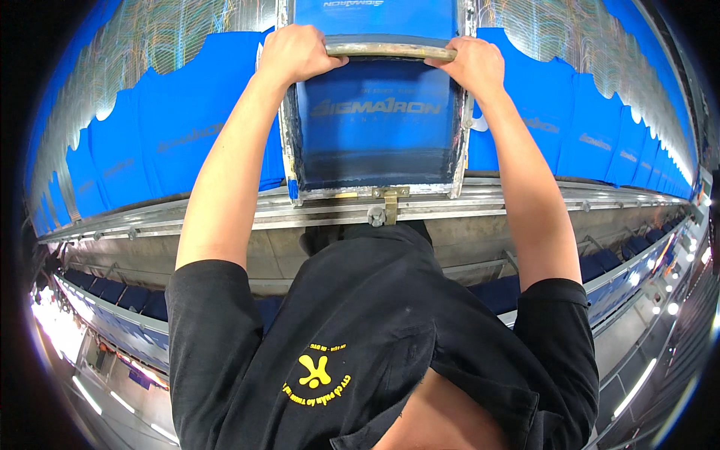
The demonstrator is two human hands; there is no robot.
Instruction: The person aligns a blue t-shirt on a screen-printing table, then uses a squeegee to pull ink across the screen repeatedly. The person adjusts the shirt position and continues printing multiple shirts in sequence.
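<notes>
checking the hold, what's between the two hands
In the head view, a rounded bar lies between the left hand and right hand, both gripping it, over the framed screen.

Blue fabric (202, 112) on silvery table (176, 37)

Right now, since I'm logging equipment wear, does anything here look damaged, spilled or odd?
The screen-printing frame looks grubby: dark, ragged blotches, perhaps dried ink, stain its pale sides. Nothing looks clearly spilled, and the squeegee sits roughly level across it.

Scuffed squeegee bar (390, 51), lying crosswise, over framed screen (375, 146)
</notes>
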